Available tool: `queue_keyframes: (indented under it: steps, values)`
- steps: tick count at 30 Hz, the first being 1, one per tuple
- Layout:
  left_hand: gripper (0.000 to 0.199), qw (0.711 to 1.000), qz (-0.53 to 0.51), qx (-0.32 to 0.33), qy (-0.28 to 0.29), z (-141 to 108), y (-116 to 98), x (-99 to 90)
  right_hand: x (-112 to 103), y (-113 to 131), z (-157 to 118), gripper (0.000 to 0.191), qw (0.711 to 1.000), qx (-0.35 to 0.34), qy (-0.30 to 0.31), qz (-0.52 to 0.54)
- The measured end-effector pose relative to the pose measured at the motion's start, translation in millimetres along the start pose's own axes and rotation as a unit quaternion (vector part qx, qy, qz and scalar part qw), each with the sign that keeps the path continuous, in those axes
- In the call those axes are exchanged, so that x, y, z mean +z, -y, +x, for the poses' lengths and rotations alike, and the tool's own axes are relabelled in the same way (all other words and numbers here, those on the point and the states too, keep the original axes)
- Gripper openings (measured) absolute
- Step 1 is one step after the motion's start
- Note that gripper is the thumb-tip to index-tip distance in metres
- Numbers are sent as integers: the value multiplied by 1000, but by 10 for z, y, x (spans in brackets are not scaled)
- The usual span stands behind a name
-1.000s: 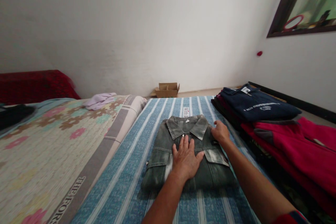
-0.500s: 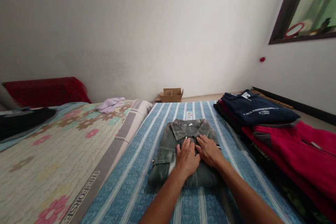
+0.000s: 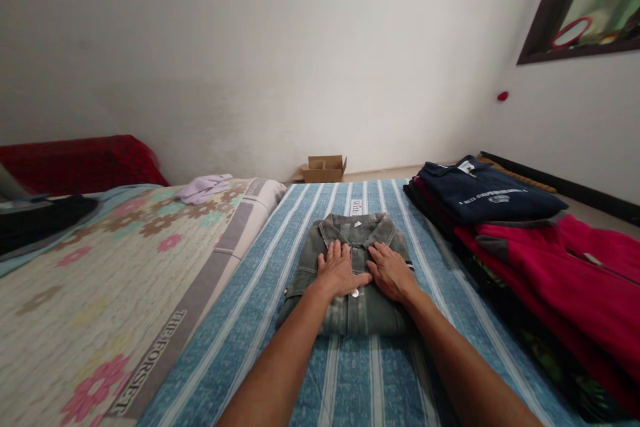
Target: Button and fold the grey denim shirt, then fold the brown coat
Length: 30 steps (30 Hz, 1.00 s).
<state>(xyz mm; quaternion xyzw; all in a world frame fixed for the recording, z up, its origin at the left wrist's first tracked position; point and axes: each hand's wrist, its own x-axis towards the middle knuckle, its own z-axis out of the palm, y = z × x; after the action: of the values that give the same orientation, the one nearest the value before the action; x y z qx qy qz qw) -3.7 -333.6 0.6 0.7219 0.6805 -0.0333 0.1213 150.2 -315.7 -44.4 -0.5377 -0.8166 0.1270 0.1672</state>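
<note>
A folded grey denim jacket lies collar-away on the blue striped bedding. My left hand rests flat on the jacket's left front below the collar, thumb stretched toward the button strip. On the right front, my right hand lies palm down with fingers spread a little. Neither hand grips the cloth. A round button shows between the two hands.
Stacked folded clothes stand at the right, with a navy top and a pink-red garment. Left is a floral bedspread bearing a lilac cloth and dark clothing. An open cardboard box sits by the wall.
My left hand has slid left across the jacket, away from my right hand, uncovering the button strip. The whole view has shifted slightly.
</note>
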Motion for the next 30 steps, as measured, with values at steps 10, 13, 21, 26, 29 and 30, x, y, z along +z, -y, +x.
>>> queue_keyframes:
  steps: [10,13,21,26,29,30]
  values:
    - [70,986,74,-55,-136,-817,212,102,-137,103,-84,34,999,-5,-47,-14]
    - [65,980,85,-57,-169,-866,233,216,-201,171,-191,33,998,2,-54,-24]
    - [64,978,80,-55,-183,-867,235,295,-104,336,-698,56,998,-7,-26,-53]
    - [66,982,63,-59,-169,-855,276,367,-66,351,-772,62,999,15,9,-39]
    - [67,983,55,-63,-165,-841,300,397,-70,351,-759,63,999,19,16,-36]
    - [67,983,53,-64,-166,-837,305,403,-69,352,-757,63,999,20,17,-36]
